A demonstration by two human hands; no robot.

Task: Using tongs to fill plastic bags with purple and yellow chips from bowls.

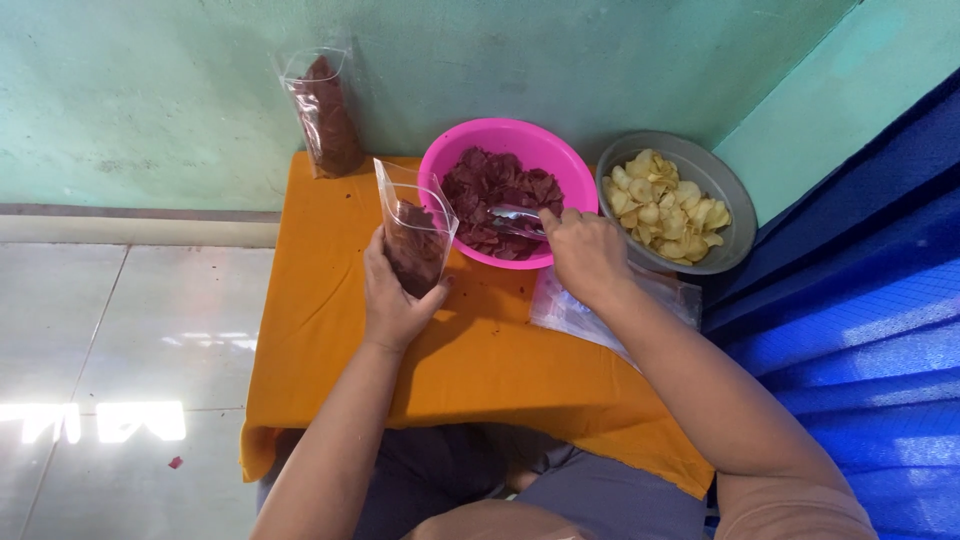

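Grey bowl [735, 205] beside pink bowl [450, 150]

I see my left hand [395, 290] at frame centre, fingers curled in a grip, forearm rising from below. My right hand [585, 252] is closed, arm stretched from lower right.

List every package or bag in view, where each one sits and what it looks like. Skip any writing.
Clear plastic bag: upright in the left hand, over the orange cloth, open top, partly filled with dark red chips.
Filled clear bag: stands against the green wall, behind the cloth's left corner, tall, dark red chips inside.
Stack of empty clear bags: flat on the cloth under the right hand.
No labels, signs or screens visible.
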